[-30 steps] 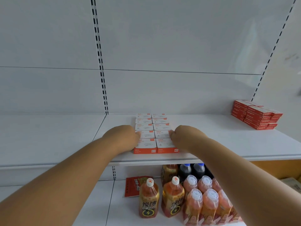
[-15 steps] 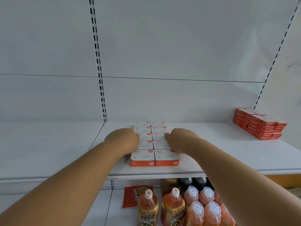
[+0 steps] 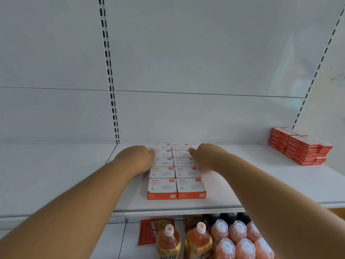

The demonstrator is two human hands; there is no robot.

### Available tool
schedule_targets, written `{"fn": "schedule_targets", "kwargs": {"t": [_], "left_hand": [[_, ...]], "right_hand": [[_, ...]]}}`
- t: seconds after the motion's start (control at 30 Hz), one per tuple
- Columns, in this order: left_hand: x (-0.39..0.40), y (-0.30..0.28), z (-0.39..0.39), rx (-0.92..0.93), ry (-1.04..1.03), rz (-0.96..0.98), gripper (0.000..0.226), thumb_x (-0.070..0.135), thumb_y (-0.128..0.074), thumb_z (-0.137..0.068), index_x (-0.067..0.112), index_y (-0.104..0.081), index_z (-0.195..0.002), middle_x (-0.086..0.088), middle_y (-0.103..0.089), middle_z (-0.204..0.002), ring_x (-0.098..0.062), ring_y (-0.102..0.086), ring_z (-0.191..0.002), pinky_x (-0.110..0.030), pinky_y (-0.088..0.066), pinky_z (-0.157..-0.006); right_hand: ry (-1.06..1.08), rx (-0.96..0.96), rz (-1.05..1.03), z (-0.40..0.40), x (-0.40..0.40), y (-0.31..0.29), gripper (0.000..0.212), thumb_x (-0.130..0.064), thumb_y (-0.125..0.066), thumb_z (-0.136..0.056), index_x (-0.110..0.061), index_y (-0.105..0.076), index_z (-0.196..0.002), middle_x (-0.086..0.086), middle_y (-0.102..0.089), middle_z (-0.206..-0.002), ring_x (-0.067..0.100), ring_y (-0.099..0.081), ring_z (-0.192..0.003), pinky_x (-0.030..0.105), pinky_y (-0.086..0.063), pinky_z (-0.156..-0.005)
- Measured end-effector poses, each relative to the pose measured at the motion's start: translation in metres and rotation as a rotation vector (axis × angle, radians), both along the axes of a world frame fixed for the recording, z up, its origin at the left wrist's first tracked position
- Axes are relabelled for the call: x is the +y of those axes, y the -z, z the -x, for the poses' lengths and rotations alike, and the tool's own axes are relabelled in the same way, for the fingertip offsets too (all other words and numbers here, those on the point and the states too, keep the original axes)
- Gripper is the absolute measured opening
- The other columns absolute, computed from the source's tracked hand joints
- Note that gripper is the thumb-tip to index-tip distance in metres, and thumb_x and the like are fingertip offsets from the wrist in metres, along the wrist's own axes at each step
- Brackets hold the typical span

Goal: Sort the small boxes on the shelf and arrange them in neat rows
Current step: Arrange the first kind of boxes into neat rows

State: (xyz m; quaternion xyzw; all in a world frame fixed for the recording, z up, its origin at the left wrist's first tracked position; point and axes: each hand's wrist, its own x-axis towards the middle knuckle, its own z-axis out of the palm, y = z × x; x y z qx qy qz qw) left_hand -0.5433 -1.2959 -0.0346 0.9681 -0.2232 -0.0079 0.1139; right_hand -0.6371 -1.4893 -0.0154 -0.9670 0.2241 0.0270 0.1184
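Several small white-and-orange paper clip boxes (image 3: 176,171) lie on the white shelf (image 3: 233,184) in two straight columns running from near the front edge to the back wall. My left hand (image 3: 137,158) presses against the left side of the columns around the middle and rear boxes. My right hand (image 3: 204,156) presses against the right side at the same depth. Both hands lie flat along the boxes with fingertips pointing to the back; the fingers are partly hidden behind the knuckles.
A stack of red boxes (image 3: 300,146) stands at the far right of the same shelf, against the back wall. On the shelf below stand orange drink bottles (image 3: 197,242), dark bottles and a red packet (image 3: 149,232). A slotted upright (image 3: 110,71) runs up the back wall.
Both hands have slid along the sides of the two columns away from me, from the front boxes toward the rear ones. The camera has tilted up a little.
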Motion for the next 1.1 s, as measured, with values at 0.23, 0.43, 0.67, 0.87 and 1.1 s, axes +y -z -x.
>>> {"fn": "schedule_targets", "kwargs": {"t": [0.23,0.43,0.67,0.87,1.1], "left_hand": [[-0.012,0.006,-0.016,-0.019,0.021,-0.023,0.048,0.046,-0.025,-0.102,0.02,-0.061,-0.122,-0.003,-0.064,-0.122,-0.024,-0.059,-0.109,-0.036,-0.047,-0.092],[-0.014,0.013,-0.021,-0.054,0.038,-0.038,0.048,0.045,-0.025,-0.102,0.018,-0.061,-0.117,-0.004,-0.065,-0.118,-0.024,-0.06,-0.105,-0.036,-0.048,-0.088],[-0.015,0.003,-0.028,0.016,0.029,-0.036,0.04,0.039,-0.03,-0.103,0.015,-0.062,-0.103,-0.003,-0.062,-0.096,-0.021,-0.057,-0.089,-0.03,-0.042,-0.074],[-0.027,-0.006,-0.047,-0.004,-0.037,-0.028,0.043,0.039,-0.028,-0.103,0.013,-0.061,-0.098,-0.007,-0.066,-0.101,-0.024,-0.06,-0.093,-0.032,-0.047,-0.08],[-0.041,0.007,-0.057,0.01,-0.04,-0.043,0.042,0.04,-0.029,-0.103,0.017,-0.057,-0.082,-0.002,-0.062,-0.087,-0.02,-0.059,-0.085,-0.032,-0.044,-0.073]], "right_hand": [[-0.058,0.101,0.149,-0.014,0.002,0.006,0.047,-0.042,-0.023,-0.104,-0.013,-0.055,-0.124,0.003,-0.057,-0.105,0.023,-0.055,-0.096,0.033,-0.043,-0.078],[-0.081,0.095,0.188,-0.01,0.008,0.003,0.037,-0.026,-0.028,-0.106,-0.015,-0.052,-0.131,0.006,-0.058,-0.121,0.026,-0.057,-0.112,0.039,-0.049,-0.096],[-0.036,0.083,0.102,-0.023,-0.001,0.003,0.048,-0.029,-0.027,-0.105,-0.012,-0.029,-0.15,0.012,-0.051,-0.131,0.031,-0.052,-0.12,0.037,-0.044,-0.095],[0.009,0.053,0.088,-0.048,-0.018,0.006,0.045,-0.039,-0.027,-0.104,-0.008,-0.051,-0.127,0.008,-0.058,-0.111,0.027,-0.057,-0.105,0.034,-0.043,-0.083],[-0.01,0.043,0.102,-0.061,-0.022,0.016,0.039,-0.04,-0.025,-0.102,-0.015,-0.053,-0.094,0.005,-0.058,-0.094,0.024,-0.054,-0.087,0.032,-0.043,-0.078]]}}
